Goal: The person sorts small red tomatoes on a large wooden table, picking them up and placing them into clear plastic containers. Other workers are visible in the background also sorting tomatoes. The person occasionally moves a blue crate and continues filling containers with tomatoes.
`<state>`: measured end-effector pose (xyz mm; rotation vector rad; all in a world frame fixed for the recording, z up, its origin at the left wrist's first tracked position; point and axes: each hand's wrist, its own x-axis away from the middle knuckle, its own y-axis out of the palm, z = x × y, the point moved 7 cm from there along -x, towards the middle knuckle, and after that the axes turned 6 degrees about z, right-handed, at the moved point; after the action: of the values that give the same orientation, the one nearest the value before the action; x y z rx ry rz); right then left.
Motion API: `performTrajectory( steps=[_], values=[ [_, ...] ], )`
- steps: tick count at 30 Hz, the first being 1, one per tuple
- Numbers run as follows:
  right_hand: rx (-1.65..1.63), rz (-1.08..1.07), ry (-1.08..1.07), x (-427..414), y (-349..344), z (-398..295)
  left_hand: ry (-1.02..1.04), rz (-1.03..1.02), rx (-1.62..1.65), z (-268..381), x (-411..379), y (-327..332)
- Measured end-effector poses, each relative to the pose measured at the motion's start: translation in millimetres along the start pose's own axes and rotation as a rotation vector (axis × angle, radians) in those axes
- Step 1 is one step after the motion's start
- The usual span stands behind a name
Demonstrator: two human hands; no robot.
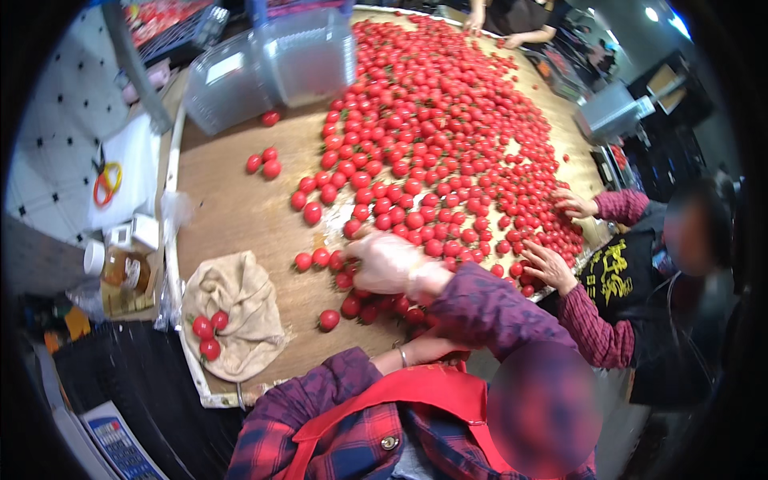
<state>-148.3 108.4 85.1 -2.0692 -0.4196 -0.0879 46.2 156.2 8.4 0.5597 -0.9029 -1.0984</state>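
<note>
Red cherry tomatoes, some with green stems, cover much of a wooden-topped table. My right hand, in a thin translucent glove, reaches over the near side of the pile. Its fingertips are among the tomatoes, but blur hides whether they grip any. At the near edge of the table, my left hand is partly covered by my right forearm, and a bangle circles its wrist. What those fingers hold cannot be seen. Several tomatoes lie between my two hands.
A crumpled beige cloth bears three tomatoes. Clear plastic containers stand at the far left. Scissors and a jar of amber liquid lie beyond the rim. A co-worker's hands touch the pile at right; another person's hands are beyond it.
</note>
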Motion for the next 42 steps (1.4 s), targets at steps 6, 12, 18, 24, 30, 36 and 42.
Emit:
performTrajectory(
  steps=[6, 12, 18, 24, 30, 36, 42],
  values=[
    [0.268, -0.241, 0.082, -26.4, 15.6, 10.2, -0.012, -0.111, -0.192, -0.9, -3.1, -8.4],
    [-0.254, 0.064, 0.077, 33.5, -50.9, 10.8, 0.019, -0.157, -0.116, 11.1, 6.5, 3.8],
    [-1.331, 0.467, 0.571, 217.6, -48.0, 102.9, -0.094, -0.167, -0.06, 3.7, 7.7, 3.3],
    [-1.592, 1.133, 0.789, 462.4, 45.7, 142.9, -0.075, -0.131, 0.1, 10.7, 11.1, 1.7],
    [-1.451, 1.815, 1.329, 726.9, 192.9, 131.6, -0.117, -0.151, 0.004, 9.8, 17.8, 6.7],
    [-0.959, 1.966, 1.684, 862.0, 255.2, 93.3, -0.098, -0.132, -0.012, 10.4, 15.2, 6.2],
    [-0.771, 1.796, 1.848, 894.5, 231.6, 108.9, -0.073, -0.112, -0.01, 13.7, 16.9, 6.1]
  ],
)
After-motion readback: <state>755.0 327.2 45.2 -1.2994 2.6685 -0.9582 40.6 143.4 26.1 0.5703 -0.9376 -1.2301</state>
